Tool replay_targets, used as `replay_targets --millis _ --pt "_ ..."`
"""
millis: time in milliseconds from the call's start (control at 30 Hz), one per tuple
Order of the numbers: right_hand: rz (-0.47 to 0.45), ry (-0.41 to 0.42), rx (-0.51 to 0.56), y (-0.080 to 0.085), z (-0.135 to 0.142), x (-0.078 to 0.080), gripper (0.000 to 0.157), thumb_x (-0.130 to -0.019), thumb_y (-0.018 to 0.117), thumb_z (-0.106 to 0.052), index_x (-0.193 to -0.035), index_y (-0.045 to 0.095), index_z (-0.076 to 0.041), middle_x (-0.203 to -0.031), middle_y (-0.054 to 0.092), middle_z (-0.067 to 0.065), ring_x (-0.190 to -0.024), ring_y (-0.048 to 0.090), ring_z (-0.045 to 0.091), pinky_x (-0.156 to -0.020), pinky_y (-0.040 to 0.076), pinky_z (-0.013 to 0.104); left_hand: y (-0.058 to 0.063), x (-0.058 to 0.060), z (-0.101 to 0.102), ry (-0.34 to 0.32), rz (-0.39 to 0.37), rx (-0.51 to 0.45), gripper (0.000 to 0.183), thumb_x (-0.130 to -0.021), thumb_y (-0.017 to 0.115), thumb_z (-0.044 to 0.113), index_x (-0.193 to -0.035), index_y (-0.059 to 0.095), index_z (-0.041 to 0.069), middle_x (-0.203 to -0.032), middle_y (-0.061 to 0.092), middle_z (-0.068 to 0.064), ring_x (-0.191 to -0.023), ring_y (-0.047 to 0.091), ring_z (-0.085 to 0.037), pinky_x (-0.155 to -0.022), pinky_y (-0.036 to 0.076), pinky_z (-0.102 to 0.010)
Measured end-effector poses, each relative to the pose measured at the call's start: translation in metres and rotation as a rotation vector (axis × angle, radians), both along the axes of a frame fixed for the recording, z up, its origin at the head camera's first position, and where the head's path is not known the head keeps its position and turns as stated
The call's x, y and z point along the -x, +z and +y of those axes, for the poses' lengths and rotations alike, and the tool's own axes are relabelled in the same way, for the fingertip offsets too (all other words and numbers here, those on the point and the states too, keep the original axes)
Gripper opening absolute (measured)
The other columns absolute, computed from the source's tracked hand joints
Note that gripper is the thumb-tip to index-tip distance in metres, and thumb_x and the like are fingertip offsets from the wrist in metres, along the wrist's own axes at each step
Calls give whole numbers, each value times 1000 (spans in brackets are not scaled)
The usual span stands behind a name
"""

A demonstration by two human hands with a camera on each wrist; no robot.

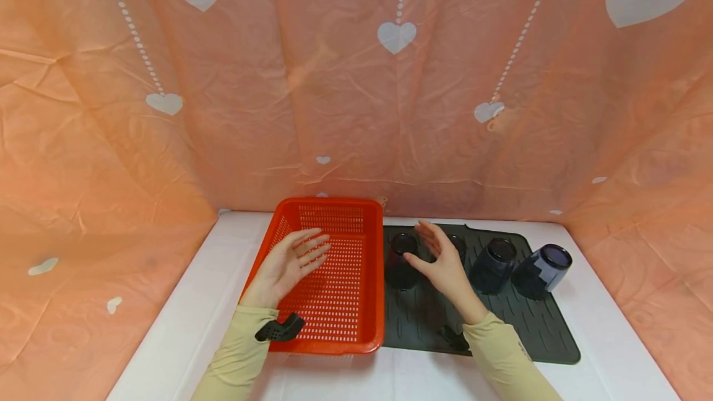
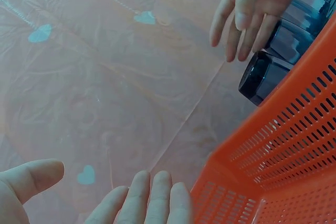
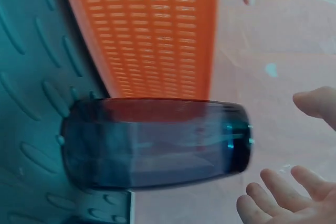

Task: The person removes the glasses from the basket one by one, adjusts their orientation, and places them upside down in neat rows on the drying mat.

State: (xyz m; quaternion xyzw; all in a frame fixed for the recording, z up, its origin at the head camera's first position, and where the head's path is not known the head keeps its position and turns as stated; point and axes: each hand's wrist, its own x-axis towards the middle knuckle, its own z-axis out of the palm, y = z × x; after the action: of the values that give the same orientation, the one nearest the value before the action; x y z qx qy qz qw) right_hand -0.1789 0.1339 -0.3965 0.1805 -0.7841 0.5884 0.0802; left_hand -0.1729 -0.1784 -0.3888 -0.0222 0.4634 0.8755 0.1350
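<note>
My left hand (image 1: 288, 267) hovers over the orange-red plastic basket (image 1: 375, 302), fingers extended and holding nothing. To the right, my right hand (image 1: 445, 268) is above the dark ridged mat (image 1: 412, 327), thumb and fingers spread apart with nothing between them. A dark tinted drinking glass (image 1: 402, 268) stands upside down on the mat, just left of that hand's thumb. Behind the right hand's fingers, a second glass (image 1: 459, 244) is partly hidden. In the right wrist view, one bluish see-through glass (image 3: 168, 145) lies just beyond the fingertips, its wide end at the mat.
Two more dark glasses, one (image 1: 493, 267) right of the right hand and another (image 1: 541, 272) near the mat's right edge, stand upside down. The basket has slotted walls and sits left against the mat. A white table (image 1: 184, 327) lies beneath, with an orange heart-patterned sheet (image 1: 334, 110) behind.
</note>
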Motion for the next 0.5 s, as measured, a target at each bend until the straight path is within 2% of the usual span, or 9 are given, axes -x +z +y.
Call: replay_targets --millis 67,233,400,500 --pt "-4 12 -10 4 4 -1 69 -84 73 -2 -142 37 0 -138 45 23 -129 40 38 -107 30 52 2 0 -1 2 -1 -1 31 -102 47 27 -121 61 8 -135 48 -18 -132 35 -40 -106 35 -43" --pt "-10 12 -80 1 20 4 65 -89 69 -9 -146 37 -8 -142 45 16 -131 39 31 -108 29 50 5 1 -5 -12 17 24 40 -102 44 27 -133 49 3 -139 44 -20 -132 37 -40 -105 36 -44" --pt "1 24 -135 5 40 5 61 -91 67 -12 -145 39 -14 -144 44 11 -134 37 28 -108 28 51 10 3 -12 -67 98 135 46 -105 35 28 -141 39 0 -140 42 -22 -126 45 -36 -107 32 -47" --pt "2 25 -198 13 54 3 59 -92 67 -19 -145 41 -17 -144 43 7 -135 36 27 -108 28 51 13 4 -16 -71 133 243 46 -105 37 29 -141 39 1 -139 43 -21 -124 47 -36 -106 34 -48"
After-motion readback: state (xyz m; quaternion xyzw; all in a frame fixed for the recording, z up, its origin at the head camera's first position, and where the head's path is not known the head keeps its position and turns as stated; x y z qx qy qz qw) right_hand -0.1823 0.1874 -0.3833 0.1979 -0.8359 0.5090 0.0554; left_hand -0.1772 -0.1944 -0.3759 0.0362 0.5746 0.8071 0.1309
